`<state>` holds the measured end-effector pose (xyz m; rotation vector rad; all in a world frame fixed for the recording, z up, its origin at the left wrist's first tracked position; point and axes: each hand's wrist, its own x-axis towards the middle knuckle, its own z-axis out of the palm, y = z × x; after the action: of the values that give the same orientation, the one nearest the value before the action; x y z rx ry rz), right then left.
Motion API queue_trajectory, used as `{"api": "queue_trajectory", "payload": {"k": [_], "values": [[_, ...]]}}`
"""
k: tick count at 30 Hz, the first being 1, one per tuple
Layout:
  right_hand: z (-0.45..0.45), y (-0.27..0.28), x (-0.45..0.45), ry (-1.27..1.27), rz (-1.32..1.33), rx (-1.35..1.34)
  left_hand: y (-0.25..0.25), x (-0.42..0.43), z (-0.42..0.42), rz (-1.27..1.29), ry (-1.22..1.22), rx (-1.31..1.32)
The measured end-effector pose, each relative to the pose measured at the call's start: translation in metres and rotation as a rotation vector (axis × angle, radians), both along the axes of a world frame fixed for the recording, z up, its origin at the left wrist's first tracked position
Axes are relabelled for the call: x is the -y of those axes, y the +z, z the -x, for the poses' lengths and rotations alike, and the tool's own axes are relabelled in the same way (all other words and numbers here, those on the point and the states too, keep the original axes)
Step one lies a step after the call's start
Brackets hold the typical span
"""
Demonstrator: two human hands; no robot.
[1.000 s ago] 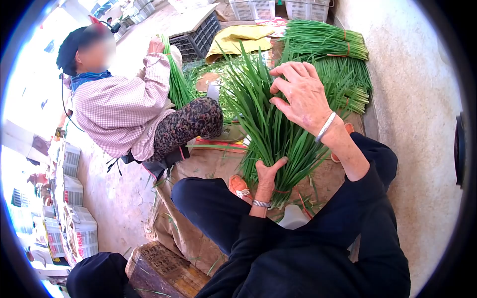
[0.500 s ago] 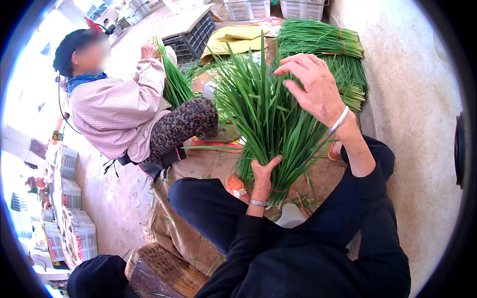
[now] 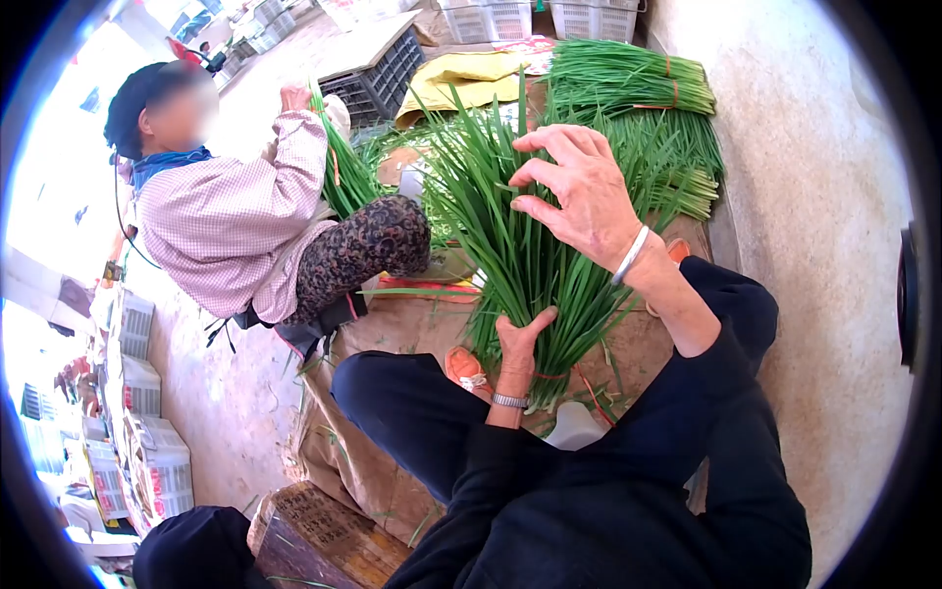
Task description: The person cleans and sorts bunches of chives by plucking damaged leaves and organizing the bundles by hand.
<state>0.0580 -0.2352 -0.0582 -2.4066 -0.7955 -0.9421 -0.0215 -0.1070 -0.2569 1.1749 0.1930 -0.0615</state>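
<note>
Lower left of the frame: white slatted plastic crates (image 3: pixel 162 459) stand in a row. Upper left: a co-worker in a pink-and-white checked top (image 3: pixel 231 191) sits and holds a slim bundle of green leaves (image 3: pixel 351 177). Behind, at upper centre, lie a black slatted plastic crate (image 3: pixel 380 79) and a crumpled yellow sack (image 3: pixel 459 80). Centre: my left hand (image 3: pixel 516 346), with a silvery metal band (image 3: pixel 511 401) at its wrist, grips the thick sheaf of long, flat green leaves (image 3: pixel 510 240) low down, just above a thin red tie (image 3: pixel 552 376). The thumb lies across the front; the other fingers are mostly hidden. The sheaf stands between my knees, base down, leaves fanning toward upper centre. Right of centre: my right hand (image 3: pixel 586 201), with a smooth silver bangle (image 3: pixel 631 255), hangs over the upper leaves, its fingers parted and curved; I see nothing gripped, and cannot tell whether the tips touch the leaves. Upper right: tied green bundles (image 3: pixel 633 79) lie stacked near the pale wall (image 3: pixel 795 245). For sound handling, I judge, the lower grip should be firm without crushing the stems, and the upper fingers light, since flat leaves probably bend and tear easily.
</note>
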Motion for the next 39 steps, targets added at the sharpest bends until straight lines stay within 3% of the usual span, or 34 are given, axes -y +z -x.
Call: {"api": "queue_trajectory", "payload": {"k": [8,11,16,18,20,22,23,25,26,28,34,39], "values": [[-0.007,-0.019,-0.008,0.04,-0.159,0.02,0.0,-0.002,-0.001,0.03,-0.011,-0.001],[-0.009,-0.03,-0.008,0.033,-0.454,-0.024,0.004,-0.003,-0.002,0.031,0.0,0.028],[-0.002,-0.027,-0.005,0.071,-0.609,-0.068,0.011,-0.005,-0.003,0.045,0.007,0.054],[-0.008,-0.019,0.002,0.044,-0.789,-0.054,0.009,-0.006,-0.003,0.0,0.02,0.086],[-0.009,0.007,0.01,0.17,-1.049,-0.051,0.014,-0.005,0.0,0.02,0.044,0.049],[-0.003,0.026,0.02,0.433,-1.032,-0.111,0.015,-0.002,-0.001,0.04,0.063,0.018],[0.001,0.027,0.024,0.434,-1.031,-0.115,0.014,-0.002,-0.001,0.007,0.068,0.027],[0.014,0.027,0.024,0.883,-0.717,-0.537,0.008,-0.001,-0.002,-0.026,0.077,0.031],[0.02,0.023,0.014,0.84,-0.645,-0.54,0.005,0.0,-0.004,-0.023,0.077,0.025],[0.032,0.02,-0.007,0.518,-0.371,-0.511,0.002,0.002,-0.005,-0.023,0.072,0.016],[0.002,-0.027,-0.027,0.161,-0.374,-0.311,0.005,0.002,-0.004,-0.076,0.077,0.015],[-0.01,-0.03,-0.023,0.142,-0.436,-0.276,0.01,0.002,-0.003,-0.04,0.037,-0.003]]}}
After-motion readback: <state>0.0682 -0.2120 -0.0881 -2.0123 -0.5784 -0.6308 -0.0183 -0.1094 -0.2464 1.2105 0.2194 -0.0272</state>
